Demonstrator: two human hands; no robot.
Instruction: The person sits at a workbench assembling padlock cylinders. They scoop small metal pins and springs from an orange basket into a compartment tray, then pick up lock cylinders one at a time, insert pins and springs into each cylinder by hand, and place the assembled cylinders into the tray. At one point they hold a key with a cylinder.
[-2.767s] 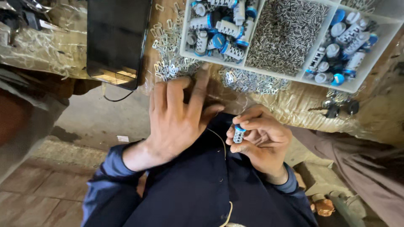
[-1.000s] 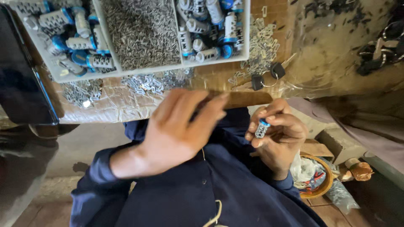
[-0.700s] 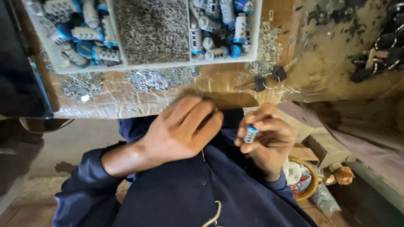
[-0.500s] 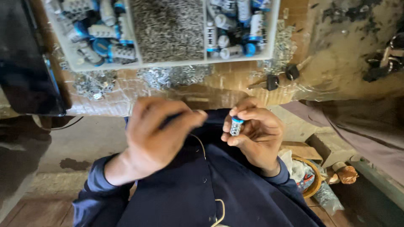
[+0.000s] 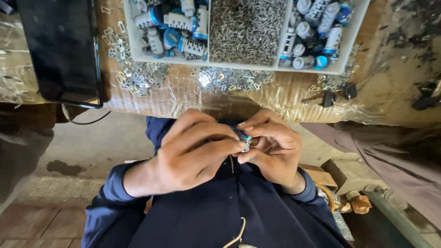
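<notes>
Both hands meet over the lap — the right hand (image 5: 275, 147) pinches a small blue-and-white plug (image 5: 245, 141) between thumb and fingers, and the left hand (image 5: 193, 151) curls closed with its fingertips touching the same plug. Beyond the hands, on the tabletop (image 5: 294, 94), stands a white divided tray (image 5: 209, 27) of plugs and metal pins, with loose metal clips (image 5: 229, 79) just before it — a dark phone (image 5: 62, 48) lies beyond the left hand.

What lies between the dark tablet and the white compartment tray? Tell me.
In the head view, a loose heap of small metal clips lies on the plastic-wrapped tabletop between the tablet and tray.
</notes>
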